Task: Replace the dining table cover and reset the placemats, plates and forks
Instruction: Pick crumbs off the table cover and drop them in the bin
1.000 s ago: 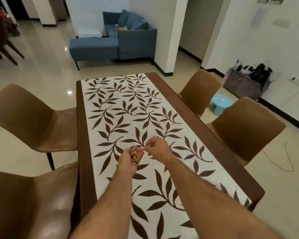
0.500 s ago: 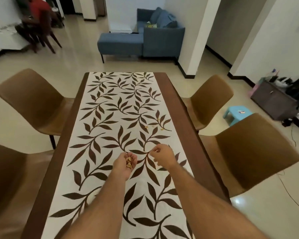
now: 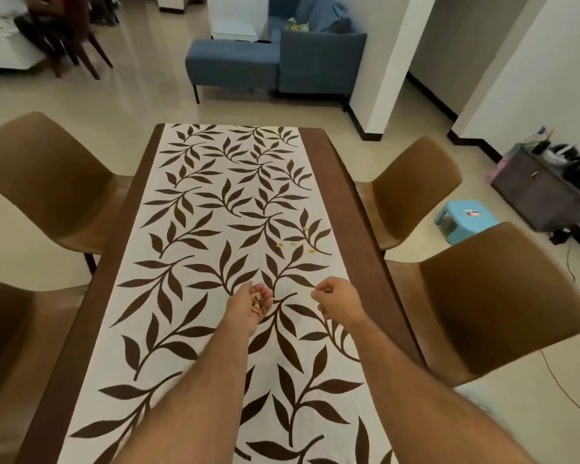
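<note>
Right hand (image 3: 337, 301) parted from left hand (image 3: 253, 304); four scraps (image 3: 293, 243) ahead.

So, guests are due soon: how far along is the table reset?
Early. Done: some shell scraps are gathered. In hand: the left hand cups them; the right hand hovers beside it, fingers curled. Left: a few loose bits on the leaf-print cover, then swapping it and laying placemats, plates, forks.
</note>
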Demonstrator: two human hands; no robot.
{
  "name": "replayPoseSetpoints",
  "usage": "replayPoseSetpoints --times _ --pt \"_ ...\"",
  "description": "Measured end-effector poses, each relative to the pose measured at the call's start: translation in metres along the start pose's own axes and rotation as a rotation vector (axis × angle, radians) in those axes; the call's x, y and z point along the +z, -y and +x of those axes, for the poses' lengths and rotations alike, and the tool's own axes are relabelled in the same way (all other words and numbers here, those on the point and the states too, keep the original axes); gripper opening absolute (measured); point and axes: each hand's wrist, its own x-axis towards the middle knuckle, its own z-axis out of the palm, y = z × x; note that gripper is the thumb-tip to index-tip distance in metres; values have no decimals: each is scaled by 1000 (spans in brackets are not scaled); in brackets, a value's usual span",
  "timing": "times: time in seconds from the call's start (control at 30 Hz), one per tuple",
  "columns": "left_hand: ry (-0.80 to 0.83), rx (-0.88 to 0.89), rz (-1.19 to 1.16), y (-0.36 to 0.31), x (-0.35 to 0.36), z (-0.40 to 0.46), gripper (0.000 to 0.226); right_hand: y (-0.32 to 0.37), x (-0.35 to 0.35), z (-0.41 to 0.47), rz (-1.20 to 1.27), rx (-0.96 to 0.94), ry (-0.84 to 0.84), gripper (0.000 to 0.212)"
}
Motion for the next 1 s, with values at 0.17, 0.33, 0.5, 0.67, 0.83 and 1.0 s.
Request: replayPoseSetpoints --times 0.17,0.33,0.5,0.67,0.83,1.0 --pt "-77 42 -21 8 7 7 28 -12 -10 28 9 -23 65 8" --pt "-168 91 -79 32 19 8 28 -25 -26 50 -10 -83 118 10" --pt "-187 83 -128 52 33 11 28 -32 -39 76 -63 -116 136 14" --pt "-151 58 -214 57 34 36 28 -36 -32 108 -180 -155 94 19" --pt "-150 39 -226 79 46 60 30 -43 -27 144 -330 -192 110 27" --pt "-171 91 -281 77 57 70 29 -16 -25 188 -509 -319 149 28"
